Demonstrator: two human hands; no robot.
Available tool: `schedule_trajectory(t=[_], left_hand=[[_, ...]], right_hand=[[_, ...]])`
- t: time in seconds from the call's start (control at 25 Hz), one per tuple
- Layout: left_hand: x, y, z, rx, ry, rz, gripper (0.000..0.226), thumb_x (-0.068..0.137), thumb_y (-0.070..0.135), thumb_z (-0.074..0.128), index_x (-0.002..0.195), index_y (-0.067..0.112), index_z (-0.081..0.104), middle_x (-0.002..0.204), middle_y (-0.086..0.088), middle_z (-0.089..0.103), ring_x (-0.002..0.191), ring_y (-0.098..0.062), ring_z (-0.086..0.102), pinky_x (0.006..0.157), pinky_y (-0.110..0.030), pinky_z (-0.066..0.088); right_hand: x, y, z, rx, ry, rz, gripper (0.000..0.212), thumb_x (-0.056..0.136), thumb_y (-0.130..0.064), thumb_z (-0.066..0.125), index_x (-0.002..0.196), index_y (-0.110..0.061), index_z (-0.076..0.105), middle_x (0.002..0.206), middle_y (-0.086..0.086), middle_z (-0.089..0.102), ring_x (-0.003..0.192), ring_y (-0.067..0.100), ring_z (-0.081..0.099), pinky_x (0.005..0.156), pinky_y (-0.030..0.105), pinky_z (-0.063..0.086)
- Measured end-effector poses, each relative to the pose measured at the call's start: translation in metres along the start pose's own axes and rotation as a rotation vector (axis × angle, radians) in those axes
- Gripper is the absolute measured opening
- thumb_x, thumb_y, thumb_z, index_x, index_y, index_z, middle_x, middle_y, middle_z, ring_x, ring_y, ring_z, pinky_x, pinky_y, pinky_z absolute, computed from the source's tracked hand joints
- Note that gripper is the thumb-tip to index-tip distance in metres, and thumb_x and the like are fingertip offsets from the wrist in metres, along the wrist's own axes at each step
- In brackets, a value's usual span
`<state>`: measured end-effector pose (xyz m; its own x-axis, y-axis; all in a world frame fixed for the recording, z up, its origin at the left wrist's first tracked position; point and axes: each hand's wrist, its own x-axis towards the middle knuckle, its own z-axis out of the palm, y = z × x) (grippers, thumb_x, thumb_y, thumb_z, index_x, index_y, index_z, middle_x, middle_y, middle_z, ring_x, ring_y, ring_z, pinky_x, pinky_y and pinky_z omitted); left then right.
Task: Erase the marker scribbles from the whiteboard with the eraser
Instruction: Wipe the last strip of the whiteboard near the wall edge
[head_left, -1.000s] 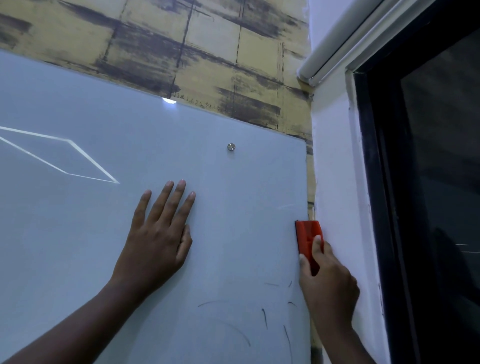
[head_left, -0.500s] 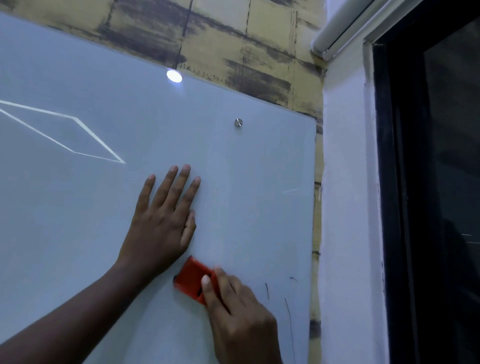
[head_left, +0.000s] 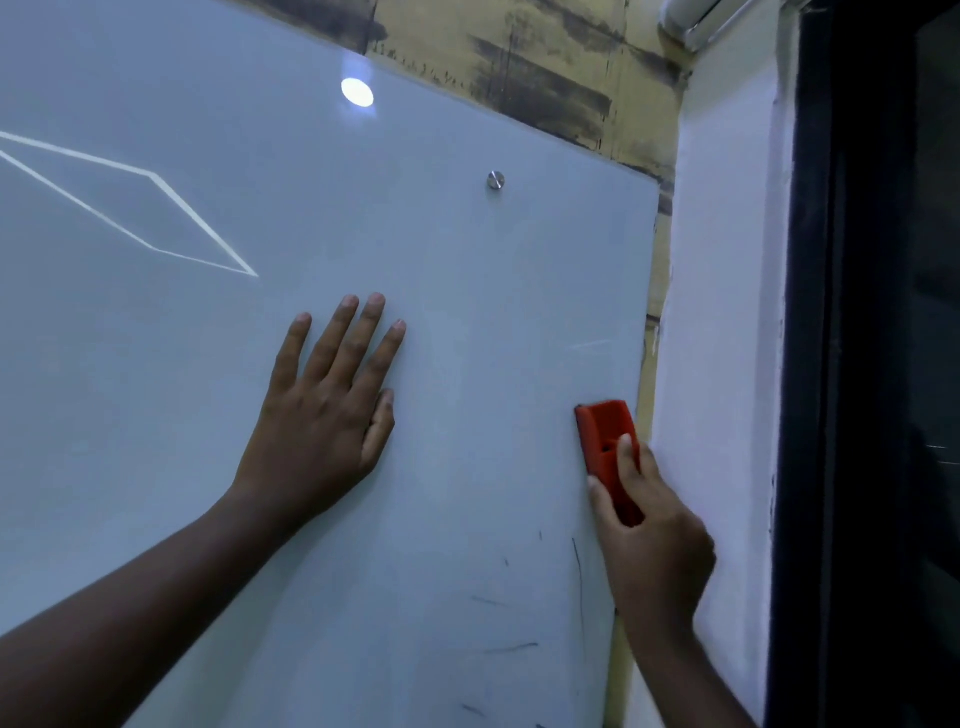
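Your left hand (head_left: 324, 415) lies flat on the whiteboard (head_left: 467, 312), fingers straight and slightly spread, pointing toward 12 o'clock and holding nothing. Your right hand (head_left: 652, 540) grips the red eraser (head_left: 605, 441), thumb on its left side and a fingertip on top. The eraser sits upright against the board at its right edge, at 3 o'clock from your left hand and well apart from it. Thin dark marker scribbles (head_left: 577, 566) are on the board at about 6 o'clock from the eraser, beside your right wrist, with more short strokes lower down. A small metal mounting stud (head_left: 495, 180) sits at 11 o'clock from the eraser. A round light reflection (head_left: 357, 92) glares near the board's top edge.
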<state>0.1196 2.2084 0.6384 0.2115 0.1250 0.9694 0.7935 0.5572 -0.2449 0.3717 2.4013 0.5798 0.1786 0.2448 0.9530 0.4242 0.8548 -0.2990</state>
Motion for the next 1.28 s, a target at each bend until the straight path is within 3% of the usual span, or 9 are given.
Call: schedule_trajectory(t=[0.28, 0.44, 0.56, 0.68, 0.84, 0.92, 1.04, 1.16, 1.28], left_hand=[[-0.009, 0.004, -0.003, -0.013, -0.008, -0.022, 0.065, 0.108, 0.031, 0.034, 0.168, 0.010, 0.023, 0.177, -0.014, 0.012, 0.164, -0.032, 0.011, 0.131, -0.060, 0.013], [-0.019, 0.007, -0.004, -0.014, -0.025, -0.036, 0.065, 0.108, 0.031, 0.034, 0.168, 0.009, 0.022, 0.177, -0.015, 0.011, 0.165, -0.032, 0.009, 0.130, -0.061, 0.013], [-0.029, 0.009, -0.006, -0.026, -0.054, -0.038, 0.066, 0.109, 0.033, 0.034, 0.169, 0.009, 0.019, 0.177, -0.016, 0.009, 0.165, -0.032, 0.007, 0.131, -0.061, 0.012], [-0.040, 0.011, -0.008, -0.046, -0.071, -0.030, 0.066, 0.110, 0.034, 0.035, 0.169, 0.009, 0.019, 0.177, -0.017, 0.009, 0.165, -0.033, 0.007, 0.131, -0.060, 0.011], [-0.051, 0.012, -0.010, -0.043, -0.063, -0.029, 0.065, 0.110, 0.032, 0.037, 0.169, 0.009, 0.020, 0.177, -0.017, 0.011, 0.165, -0.033, 0.008, 0.131, -0.060, 0.011], [-0.056, 0.014, -0.010, -0.046, -0.065, -0.032, 0.065, 0.111, 0.032, 0.036, 0.169, 0.009, 0.019, 0.177, -0.017, 0.011, 0.165, -0.033, 0.008, 0.131, -0.060, 0.010], [-0.069, 0.015, -0.012, -0.056, -0.081, -0.027, 0.064, 0.112, 0.033, 0.036, 0.169, 0.009, 0.018, 0.177, -0.017, 0.010, 0.164, -0.034, 0.008, 0.132, -0.059, 0.010], [-0.088, 0.018, -0.014, -0.047, -0.098, -0.028, 0.064, 0.112, 0.034, 0.035, 0.169, 0.009, 0.018, 0.176, -0.018, 0.011, 0.164, -0.035, 0.008, 0.132, -0.059, 0.010], [-0.102, 0.024, -0.015, -0.045, -0.104, -0.031, 0.064, 0.112, 0.034, 0.035, 0.169, 0.009, 0.018, 0.176, -0.019, 0.011, 0.164, -0.036, 0.009, 0.131, -0.060, 0.011]], right_hand=[[-0.050, -0.019, 0.012, 0.065, -0.031, 0.037, 0.056, 0.082, -0.018, 0.087, 0.135, -0.022, 0.069, 0.138, -0.001, 0.065, 0.098, 0.020, 0.077, 0.073, 0.030, 0.059], [-0.090, -0.051, 0.019, 0.019, -0.054, -0.260, 0.047, 0.087, -0.022, 0.075, 0.134, -0.020, 0.070, 0.140, 0.003, 0.066, 0.110, 0.019, 0.073, 0.075, 0.030, 0.062], [-0.136, -0.058, 0.012, 0.032, -0.194, -0.432, 0.047, 0.093, -0.024, 0.064, 0.139, -0.019, 0.066, 0.147, 0.003, 0.061, 0.122, 0.020, 0.068, 0.081, 0.035, 0.064], [-0.141, -0.048, 0.003, 0.050, -0.252, -0.510, 0.049, 0.091, -0.017, 0.075, 0.139, -0.020, 0.066, 0.146, 0.003, 0.061, 0.120, 0.020, 0.068, 0.080, 0.033, 0.063], [-0.093, -0.035, -0.009, 0.135, -0.292, -0.200, 0.071, 0.074, -0.020, 0.093, 0.138, -0.031, 0.067, 0.141, -0.008, 0.064, 0.114, 0.008, 0.069, 0.091, 0.022, 0.054], [-0.069, -0.023, -0.017, 0.183, -0.286, 0.006, 0.070, 0.074, -0.027, 0.093, 0.138, -0.036, 0.066, 0.135, -0.008, 0.067, 0.111, 0.010, 0.070, 0.097, 0.028, 0.055], [-0.064, 0.006, -0.026, 0.156, -0.175, 0.204, 0.062, 0.079, -0.034, 0.089, 0.136, -0.027, 0.067, 0.115, 0.002, 0.077, 0.094, 0.022, 0.075, 0.086, 0.041, 0.060], [-0.081, 0.026, -0.026, 0.102, -0.088, 0.283, 0.058, 0.082, -0.039, 0.085, 0.133, -0.016, 0.069, 0.081, 0.005, 0.068, 0.073, 0.028, 0.068, 0.067, 0.035, 0.051], [-0.095, 0.023, -0.017, 0.121, -0.075, 0.349, 0.054, 0.085, -0.033, 0.084, 0.133, -0.013, 0.068, 0.087, 0.003, 0.061, 0.079, 0.030, 0.066, 0.070, 0.032, 0.047]])
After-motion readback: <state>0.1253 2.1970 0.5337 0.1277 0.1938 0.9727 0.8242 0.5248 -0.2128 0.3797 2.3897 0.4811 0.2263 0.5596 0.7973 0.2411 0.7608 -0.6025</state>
